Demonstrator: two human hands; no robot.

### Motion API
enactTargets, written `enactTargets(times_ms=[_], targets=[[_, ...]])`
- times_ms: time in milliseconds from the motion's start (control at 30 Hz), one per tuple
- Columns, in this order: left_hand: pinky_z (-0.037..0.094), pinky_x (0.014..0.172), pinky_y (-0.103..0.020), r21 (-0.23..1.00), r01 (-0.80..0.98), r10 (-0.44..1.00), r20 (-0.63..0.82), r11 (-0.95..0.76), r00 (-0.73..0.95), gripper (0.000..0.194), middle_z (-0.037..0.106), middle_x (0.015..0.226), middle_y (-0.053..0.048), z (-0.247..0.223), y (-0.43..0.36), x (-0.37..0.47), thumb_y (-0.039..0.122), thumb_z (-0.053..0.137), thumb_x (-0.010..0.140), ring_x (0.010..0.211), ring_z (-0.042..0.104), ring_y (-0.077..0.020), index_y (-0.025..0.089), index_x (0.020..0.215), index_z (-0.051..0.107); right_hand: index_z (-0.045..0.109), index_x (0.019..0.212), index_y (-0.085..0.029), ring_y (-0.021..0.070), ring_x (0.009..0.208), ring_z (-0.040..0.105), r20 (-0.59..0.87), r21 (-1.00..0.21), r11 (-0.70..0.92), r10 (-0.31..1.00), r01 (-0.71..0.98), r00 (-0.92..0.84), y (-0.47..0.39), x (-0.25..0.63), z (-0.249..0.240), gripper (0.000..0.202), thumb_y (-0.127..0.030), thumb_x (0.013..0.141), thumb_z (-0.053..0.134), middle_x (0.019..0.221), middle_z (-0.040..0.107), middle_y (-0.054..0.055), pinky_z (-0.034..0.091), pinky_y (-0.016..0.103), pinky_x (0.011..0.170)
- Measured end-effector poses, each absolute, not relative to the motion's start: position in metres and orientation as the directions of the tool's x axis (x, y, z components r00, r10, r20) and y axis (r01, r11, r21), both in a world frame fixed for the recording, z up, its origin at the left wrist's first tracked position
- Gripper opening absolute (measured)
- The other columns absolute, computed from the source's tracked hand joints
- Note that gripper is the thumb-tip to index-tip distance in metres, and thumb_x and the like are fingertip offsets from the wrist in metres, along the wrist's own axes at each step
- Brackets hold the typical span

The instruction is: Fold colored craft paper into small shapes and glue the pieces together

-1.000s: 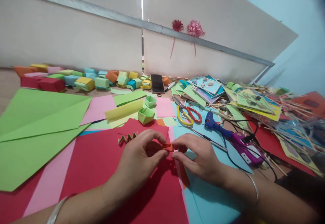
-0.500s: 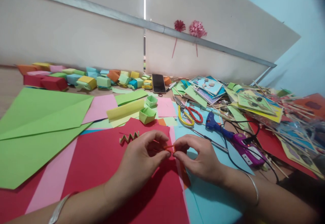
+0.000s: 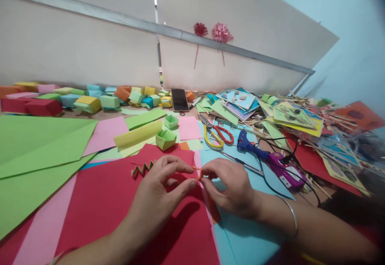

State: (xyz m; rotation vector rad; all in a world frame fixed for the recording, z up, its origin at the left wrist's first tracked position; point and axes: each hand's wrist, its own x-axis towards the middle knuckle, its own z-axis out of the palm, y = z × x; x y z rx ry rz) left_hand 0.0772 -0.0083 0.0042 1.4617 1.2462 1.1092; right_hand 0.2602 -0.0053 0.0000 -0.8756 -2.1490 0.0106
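Observation:
A small narrow orange paper strip (image 3: 201,173), bent into a U-like shape, is held between my two hands above the red paper (image 3: 120,209). My right hand (image 3: 230,187) pinches its bent end with thumb and fingertips. On the other side, the thumb and index finger of my left hand (image 3: 164,189) hold the strip's two free ends, slightly apart. Just behind my left hand lies a zigzag-folded strip (image 3: 142,170), partly hidden by the fingers. Beyond it stand a larger green paper box (image 3: 166,140) and a smaller one (image 3: 171,122), both open at the top.
Scissors (image 3: 218,134), a silver-and-black pen-like tool (image 3: 243,163) and a blue glue gun (image 3: 251,144) with a black cable and purple power strip (image 3: 285,170) lie at right. Folded paper blocks (image 3: 87,104) line the back left; a phone (image 3: 179,100) lies by the board.
The strip's two ends have spread apart between my left thumb and index finger, which have opened a little. The view has turned slightly right, shifting everything left.

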Motion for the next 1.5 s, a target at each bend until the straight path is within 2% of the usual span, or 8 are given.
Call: enactTargets(times_ms=[233,367,533,667,1000,1100,1300,1500], targets=[[0.054,0.074,-0.035,0.956,0.29,0.988,0.009,-0.054,0.157,0.024,0.061,0.092,-0.012,0.006,-0.009,0.077,0.044,0.07,0.064,0.089,0.06,-0.0266,0.022,0.057,0.075,0.064,0.085,-0.011,0.0177,0.06,0.054,0.678,0.14,0.778,0.376,0.613,-0.632,-0.01,0.253,-0.001,0.026,-0.013,0.095,0.041,0.068,0.065,0.007,0.042,0.032,0.053],[0.053,0.07,-0.031,0.945,0.312,0.99,0.061,-0.099,0.131,0.024,0.063,0.089,-0.01,0.003,-0.005,0.071,0.043,0.069,0.07,0.084,0.061,-0.0245,0.021,0.064,0.075,0.065,0.091,-0.015,0.0167,0.071,0.059,0.568,0.109,0.741,0.5,0.662,-0.654,0.0,0.265,0.008,0.025,-0.017,0.096,0.041,0.078,0.068,0.007,0.048,0.028,0.062],[0.055,0.056,-0.028,0.983,0.181,0.998,0.019,-0.03,0.059,0.026,0.067,0.095,-0.009,0.001,-0.006,0.07,0.044,0.069,0.075,0.066,0.066,-0.0179,0.018,0.072,0.069,0.068,0.087,-0.011,0.0255,0.081,0.067,0.123,0.245,0.275,0.942,0.93,-0.311,0.024,0.299,0.034,0.01,-0.01,0.085,0.058,0.089,0.07,0.015,0.049,0.03,0.062],[0.056,0.047,-0.029,0.986,0.054,0.984,-0.162,0.158,0.08,0.028,0.071,0.069,-0.005,0.007,-0.014,0.077,0.045,0.068,0.077,0.053,0.066,-0.0186,0.018,0.084,0.064,0.071,0.089,-0.01,0.0299,0.086,0.07,-0.184,0.316,0.279,0.956,0.907,-0.23,0.036,0.311,0.041,0.017,-0.008,0.086,0.054,0.091,0.072,0.018,0.049,0.03,0.063],[0.06,0.047,-0.033,0.947,-0.08,0.931,-0.286,0.311,0.225,0.031,0.077,0.074,-0.01,0.006,-0.012,0.074,0.045,0.07,0.077,0.06,0.074,-0.0279,0.019,0.082,0.054,0.067,0.093,-0.01,0.0267,0.077,0.069,-0.181,0.263,0.295,0.95,0.919,-0.253,0.028,0.3,0.039,0.027,-0.003,0.08,0.045,0.088,0.072,0.017,0.04,0.028,0.058],[0.06,0.044,-0.034,0.951,-0.07,0.938,-0.28,0.3,0.205,0.031,0.076,0.071,-0.008,0.006,-0.013,0.075,0.046,0.069,0.079,0.058,0.074,-0.0271,0.019,0.083,0.054,0.062,0.091,-0.012,0.0208,0.068,0.064,-0.068,0.101,0.282,0.959,0.954,-0.276,0.027,0.3,0.041,0.02,-0.008,0.081,0.045,0.08,0.07,0.012,0.034,0.026,0.055],[0.06,0.044,-0.034,0.97,-0.03,0.952,-0.232,0.243,0.199,0.03,0.075,0.071,-0.008,0.001,-0.011,0.075,0.045,0.068,0.079,0.058,0.073,-0.0259,0.018,0.085,0.056,0.053,0.082,-0.017,0.0083,0.055,0.054,-0.079,-0.795,0.226,0.882,0.562,-0.465,0.017,0.288,0.043,0.01,-0.014,0.081,0.043,0.072,0.059,0.0,0.038,0.02,0.05],[0.063,0.062,-0.032,0.994,-0.053,0.976,-0.088,0.101,0.198,0.023,0.076,0.071,-0.007,-0.004,-0.006,0.072,0.038,0.072,0.074,0.068,0.075,-0.0231,0.016,0.078,0.066,0.055,0.069,-0.016,0.0064,0.048,0.047,-0.161,-0.948,0.015,0.837,0.317,-0.522,0.013,0.276,0.03,0.028,-0.036,0.089,0.05,0.056,0.051,-0.003,0.037,0.019,0.048]])
